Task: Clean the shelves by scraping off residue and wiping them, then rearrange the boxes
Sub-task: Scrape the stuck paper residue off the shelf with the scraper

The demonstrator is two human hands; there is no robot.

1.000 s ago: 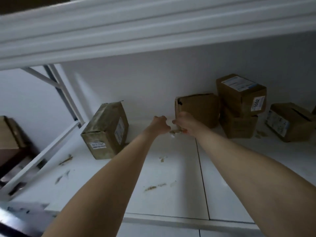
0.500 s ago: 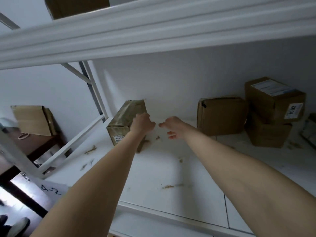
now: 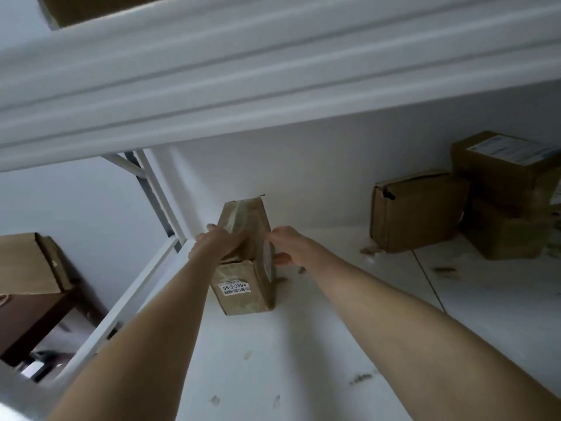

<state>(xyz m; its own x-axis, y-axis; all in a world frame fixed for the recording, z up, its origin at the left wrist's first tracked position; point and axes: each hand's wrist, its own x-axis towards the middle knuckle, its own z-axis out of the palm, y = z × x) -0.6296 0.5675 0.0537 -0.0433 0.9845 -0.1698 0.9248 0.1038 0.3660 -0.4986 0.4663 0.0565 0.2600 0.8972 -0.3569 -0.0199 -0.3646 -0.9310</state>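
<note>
Lifting the taped box [image 3: 239, 294] now risks a slip or a tip toward the left edge of the shelf [image 3: 273, 354], I judge, because my hold is uneven: my left hand [image 3: 212, 244] curls over its top-left edge, while my right hand [image 3: 293, 246] only presses the right face, fingers near straight. Box: brown card under cloudy tape, white printed label on the near face, standing tall near the shelf's back-left corner. Residue flecks [image 3: 361, 378] lie toward the front edge; other boxes [image 3: 416, 211] sit along the back, rightward.

Left hand [image 3: 212, 244] curls gripping; right hand [image 3: 291, 245] reaches with straight fingers.
</note>
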